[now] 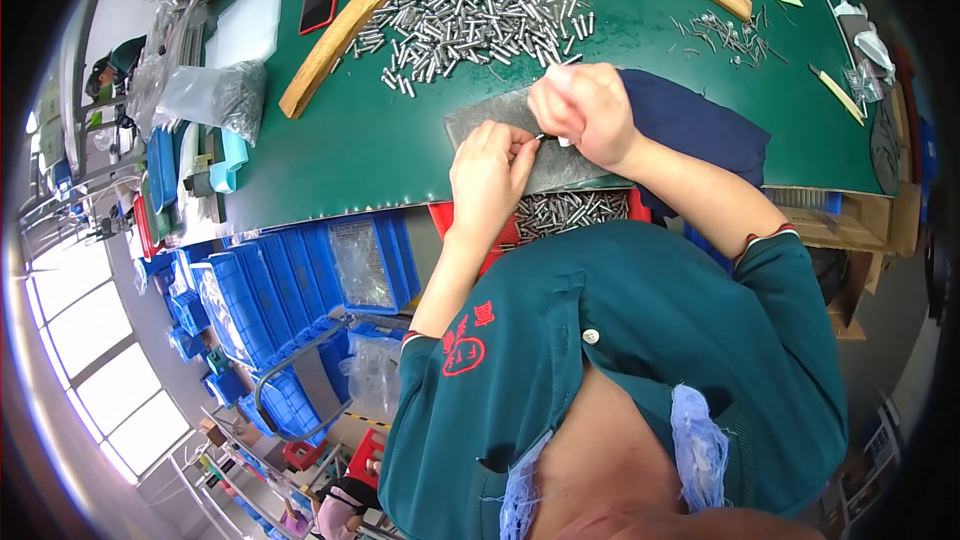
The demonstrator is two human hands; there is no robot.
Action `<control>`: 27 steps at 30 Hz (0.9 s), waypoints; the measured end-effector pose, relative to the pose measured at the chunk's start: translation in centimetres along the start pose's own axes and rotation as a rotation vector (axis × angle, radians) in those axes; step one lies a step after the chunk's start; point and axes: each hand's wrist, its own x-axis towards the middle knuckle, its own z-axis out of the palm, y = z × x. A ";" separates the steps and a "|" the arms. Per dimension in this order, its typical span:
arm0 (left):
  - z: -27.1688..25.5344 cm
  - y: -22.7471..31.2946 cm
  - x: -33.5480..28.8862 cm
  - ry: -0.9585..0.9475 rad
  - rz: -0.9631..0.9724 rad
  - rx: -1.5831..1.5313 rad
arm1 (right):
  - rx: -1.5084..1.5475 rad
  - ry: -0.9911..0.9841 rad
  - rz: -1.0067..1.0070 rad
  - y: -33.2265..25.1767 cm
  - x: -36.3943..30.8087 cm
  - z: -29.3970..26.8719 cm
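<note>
Red lettering [464, 341] on green shirt [690, 310]

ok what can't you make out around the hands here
Metal piece at the left hand: head view, mostly covered by the fingertips.
White piece under the right hand: head view, mostly hidden by curled, blurred fingers; what it is can't be told.
Red bin: head view, far part hidden by the table, near part by the green shirt.
Dark blue cloth: head view, partly hidden by the right forearm.

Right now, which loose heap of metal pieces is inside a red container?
The pin heap nearest the shirt; the big heap and the small right-hand heap lie on the green tabletop.
</note>
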 end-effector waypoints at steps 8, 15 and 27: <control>-1.1 0.5 -0.3 -0.154 0.024 0.009 | 0.220 0.204 0.163 -0.6 1.1 -0.1; -3.1 -0.6 2.9 -0.035 0.126 0.044 | 0.305 0.260 0.159 -1.0 1.3 -0.5; -2.2 -3.9 7.4 0.085 0.197 0.346 | 0.230 0.186 0.141 -0.9 1.1 -0.3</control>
